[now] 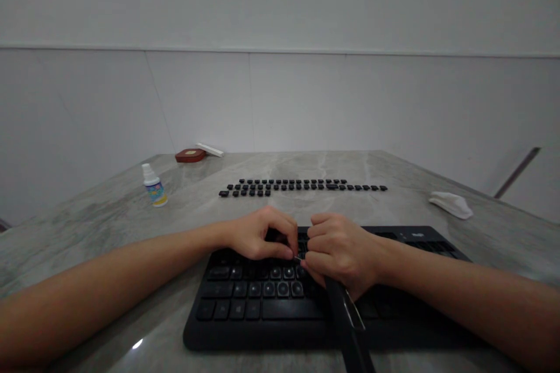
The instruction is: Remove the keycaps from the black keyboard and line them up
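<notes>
Closely, two hands work over a black keyboard point(247, 335) at the near side of a marbled bench point(371, 164). The left hand point(268, 234) has its thumb and forefinger drawn together at a thin metal tip point(298, 258); whether they pinch it cannot be told. The right hand point(339, 250) has its fingers clenched, their hold unclear, above a long black object point(347, 326). Loose keycaps point(332, 186) stand in rows toward the far edge, a spray bottle point(156, 187) near the left edge, a white cloth point(452, 204) near the right.
</notes>
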Tool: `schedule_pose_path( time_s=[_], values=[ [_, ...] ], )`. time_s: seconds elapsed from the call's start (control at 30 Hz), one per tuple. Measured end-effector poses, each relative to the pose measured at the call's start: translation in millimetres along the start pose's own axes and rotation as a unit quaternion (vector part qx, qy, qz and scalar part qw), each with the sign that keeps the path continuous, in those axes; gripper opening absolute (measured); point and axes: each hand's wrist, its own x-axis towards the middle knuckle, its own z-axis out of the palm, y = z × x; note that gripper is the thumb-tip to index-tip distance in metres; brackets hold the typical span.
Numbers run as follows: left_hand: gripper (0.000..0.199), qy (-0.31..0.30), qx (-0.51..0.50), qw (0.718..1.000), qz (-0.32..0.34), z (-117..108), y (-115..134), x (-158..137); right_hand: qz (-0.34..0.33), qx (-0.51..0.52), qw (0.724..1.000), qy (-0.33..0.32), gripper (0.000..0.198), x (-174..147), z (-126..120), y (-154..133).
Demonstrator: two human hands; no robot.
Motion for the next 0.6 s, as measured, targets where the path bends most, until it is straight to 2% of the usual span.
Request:
schedule_pose_path(
  time_s=[0.17, 0.4, 0.6],
  values=[
    [0.010, -0.016, -0.028, 0.999, 0.001, -1.7, -1.1, 0.1, 0.012, 0.017, 1.000, 0.005, 0.016, 1.6, 0.8, -3.4],
    [0.013, 0.002, -0.014, 1.000, -0.015, 1.1, -5.6, -2.6, 0.037, 0.015, 0.999, -0.002, 0.014, -0.4, 1.8, -5.7],
    [0.014, -0.004, -0.021, 1.000, 0.003, -0.5, -6.3, -2.8, 0.037, -0.011, 0.999, -0.011, 0.015, 1.7, 1.1, -8.8]
  ],
)
